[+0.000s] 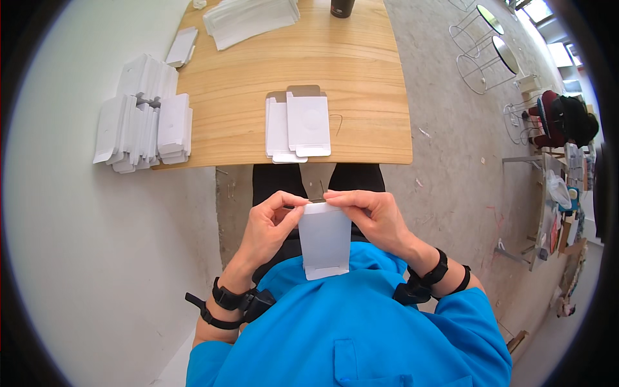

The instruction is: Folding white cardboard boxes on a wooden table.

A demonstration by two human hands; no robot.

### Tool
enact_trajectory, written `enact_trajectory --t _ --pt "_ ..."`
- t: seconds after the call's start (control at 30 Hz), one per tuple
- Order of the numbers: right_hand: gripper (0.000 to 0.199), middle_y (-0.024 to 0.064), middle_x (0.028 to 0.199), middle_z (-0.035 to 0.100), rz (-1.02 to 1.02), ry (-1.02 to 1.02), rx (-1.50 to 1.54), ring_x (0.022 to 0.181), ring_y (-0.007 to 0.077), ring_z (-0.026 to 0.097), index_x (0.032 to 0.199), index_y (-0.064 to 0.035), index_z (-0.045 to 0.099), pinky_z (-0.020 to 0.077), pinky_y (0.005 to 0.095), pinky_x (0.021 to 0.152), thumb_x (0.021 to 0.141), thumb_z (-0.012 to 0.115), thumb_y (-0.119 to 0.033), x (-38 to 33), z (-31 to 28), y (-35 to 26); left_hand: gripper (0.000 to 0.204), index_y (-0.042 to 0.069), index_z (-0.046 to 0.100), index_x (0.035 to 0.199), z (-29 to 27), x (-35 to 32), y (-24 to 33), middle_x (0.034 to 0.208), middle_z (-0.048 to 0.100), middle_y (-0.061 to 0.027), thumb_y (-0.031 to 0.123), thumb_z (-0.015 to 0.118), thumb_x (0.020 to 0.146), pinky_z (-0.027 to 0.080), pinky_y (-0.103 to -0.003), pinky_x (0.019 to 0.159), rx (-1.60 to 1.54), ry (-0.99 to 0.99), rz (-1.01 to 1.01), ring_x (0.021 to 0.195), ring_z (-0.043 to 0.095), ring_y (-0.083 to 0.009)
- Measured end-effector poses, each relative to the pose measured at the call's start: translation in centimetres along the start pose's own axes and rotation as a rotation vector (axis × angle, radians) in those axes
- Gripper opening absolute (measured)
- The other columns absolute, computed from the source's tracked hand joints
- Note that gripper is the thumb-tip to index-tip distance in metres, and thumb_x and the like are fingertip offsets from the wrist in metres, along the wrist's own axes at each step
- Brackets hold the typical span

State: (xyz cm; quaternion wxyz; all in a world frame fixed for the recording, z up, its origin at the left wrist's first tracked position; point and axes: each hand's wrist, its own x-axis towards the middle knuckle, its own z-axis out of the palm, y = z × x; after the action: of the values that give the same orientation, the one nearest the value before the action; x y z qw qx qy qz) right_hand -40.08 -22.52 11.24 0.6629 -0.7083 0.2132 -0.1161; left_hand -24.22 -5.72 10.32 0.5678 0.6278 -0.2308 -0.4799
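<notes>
A flat white cardboard box is held upright over my lap, a flap open at its lower end. My left hand pinches the box's upper left corner between thumb and fingers. At the upper right corner my right hand grips the same box, its fingers along the top edge. A thin dark strand sticks up beside the right fingertips; what it is I cannot make out. Beyond my hands, two flat white cartons overlap near the table's front edge, grey-brown flaps showing at their far ends.
The wooden table carries stacks of white boxes at its left corner and flat white card sheets farther back. A dark cup stands at the far edge. Round stools and a cluttered bench are to the right.
</notes>
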Motion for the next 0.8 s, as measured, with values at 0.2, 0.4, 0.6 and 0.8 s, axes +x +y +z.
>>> enact_trajectory --t 0.2,0.4,0.6,0.8 --pt "0.023 0.0155 0.111 0.071 0.06 -0.043 -0.064 0.096 0.023 0.071 0.116 -0.0025 0.07 0.0585 0.0304 0.082 0.096 0.061 -0.004 -0.8 -1.2 -0.4 0.017 0.003 0.066 0.111 -0.4 -0.4 0.1 0.107 0.071 -0.0122 0.008 0.066 0.094 0.059 -0.029 0.083 0.014 -0.063 0.023 0.095 0.07 -0.0167" --pt "0.022 0.0146 0.112 0.07 -0.28 -0.108 -0.366 0.092 0.0236 0.071 0.113 -0.0044 0.071 0.0602 0.0301 0.075 0.092 0.068 -0.01 -1.2 -2.1 1.5 0.022 0.004 0.068 0.115 -0.4 -0.3 -0.4 0.111 0.071 -0.0121 0.004 0.066 0.094 0.059 -0.03 0.087 -0.006 -0.124 0.062 0.097 0.07 -0.0172" --pt "0.021 0.0123 0.103 0.071 -0.199 -0.07 -0.281 0.087 0.0216 0.07 0.11 -0.0053 0.072 0.0597 0.0291 0.073 0.089 0.071 -0.008 -0.4 -1.5 1.3 0.021 0.005 0.072 0.112 0.0 -0.4 -0.4 0.111 0.072 -0.0114 0.004 0.068 0.091 0.059 -0.029 0.084 0.017 -0.025 0.097 0.096 0.069 -0.0163" --pt "0.016 0.011 0.102 0.071 -0.134 -0.074 -0.208 0.086 0.0193 0.069 0.105 -0.0034 0.074 0.0579 0.0271 0.071 0.09 0.07 -0.006 -0.3 -1.5 1.9 0.016 0.004 0.075 0.105 -0.4 0.3 -0.7 0.108 0.072 -0.0097 0.003 0.069 0.09 0.057 -0.027 0.082 0.028 -0.053 0.149 0.094 0.068 -0.0144"
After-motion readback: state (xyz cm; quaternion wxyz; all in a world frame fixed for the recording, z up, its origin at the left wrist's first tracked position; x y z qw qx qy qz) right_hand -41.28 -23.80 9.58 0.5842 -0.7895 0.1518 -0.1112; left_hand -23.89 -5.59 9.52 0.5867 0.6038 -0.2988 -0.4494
